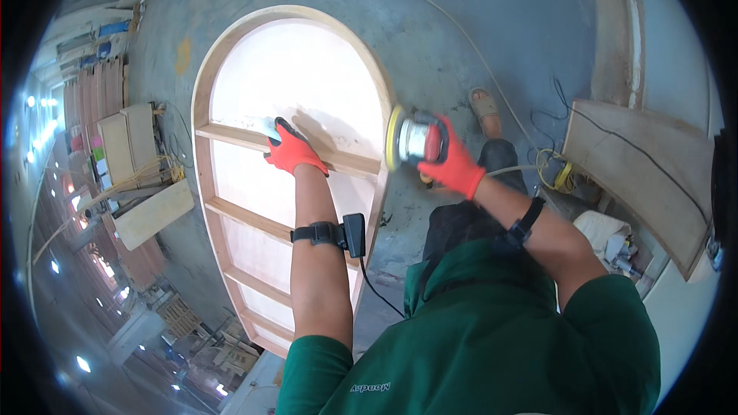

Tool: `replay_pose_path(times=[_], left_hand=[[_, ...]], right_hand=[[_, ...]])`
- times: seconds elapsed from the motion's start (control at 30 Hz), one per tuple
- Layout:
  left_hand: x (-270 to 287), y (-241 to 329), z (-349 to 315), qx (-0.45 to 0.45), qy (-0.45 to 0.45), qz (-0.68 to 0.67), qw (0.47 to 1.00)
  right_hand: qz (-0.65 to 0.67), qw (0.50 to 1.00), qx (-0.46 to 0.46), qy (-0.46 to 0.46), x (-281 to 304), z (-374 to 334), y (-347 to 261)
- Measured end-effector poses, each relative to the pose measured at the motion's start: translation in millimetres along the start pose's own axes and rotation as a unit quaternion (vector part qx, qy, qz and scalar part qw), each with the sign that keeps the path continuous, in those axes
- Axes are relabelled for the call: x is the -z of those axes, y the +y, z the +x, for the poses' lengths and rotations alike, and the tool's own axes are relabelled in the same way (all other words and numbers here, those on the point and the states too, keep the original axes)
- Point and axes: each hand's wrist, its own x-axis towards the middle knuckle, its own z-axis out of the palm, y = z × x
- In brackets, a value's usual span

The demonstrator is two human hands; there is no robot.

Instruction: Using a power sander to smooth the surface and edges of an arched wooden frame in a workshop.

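Observation:
A pale wooden shelf unit [201, 100] with an arched end and several crosswise shelves stands in front of me. My left hand [294, 152], in a red glove with dark fingertips, reaches inside and is closed over the first shelf [350, 163] below the arch. In my right hand [457, 165], also gloved in red, is a round power sander [413, 141]. Its yellow-edged pad stands on edge at the outer right side of the unit, at about that shelf's height. Whether the pad touches the wood, I cannot tell. The right fingertips are partly hidden behind the sander.
A pale hose [446, 11] runs over the grey floor [430, 46]. At right a large brown board [638, 177] leans near a coil of yellow cord [565, 177]. Boards [154, 215] and other workshop items stand at left. A sandalled foot [484, 107] is just beyond the sander.

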Motion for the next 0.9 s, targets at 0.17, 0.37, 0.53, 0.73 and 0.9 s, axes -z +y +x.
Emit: replay_pose_path(times=[0.17, 0.37, 0.53, 0.73, 0.9], left_hand=[[-3.0, -14.5, 12.1, -0.004, -0.018, -0.085, 0.996], [-7.5, -22.0, 12.9, 0.006, 0.037, -0.085, 0.996], [-12.0, 4.8, 5.1, 0.046, 0.074, 0.023, 0.996], [-19.2, 18.1, 3.1, 0.08, 0.107, 0.088, 0.987], [-18.6, 14.0, 2.3, 0.079, 0.103, 0.148, 0.98]], right_hand=[[-0.076, 0.989, 0.092, -0.092, 53.0, 127.6, -56.3], [-0.147, 0.956, 0.1, -0.234, 61.1, 275.6, -109.2], [-0.196, 0.922, 0.064, -0.328, 29.5, 372.9, -166.1], [-0.272, 0.852, 0.093, -0.437, -51.9, 485.5, -204.8], [-0.34, 0.811, 0.18, -0.441, -129.9, 503.9, -251.4]])
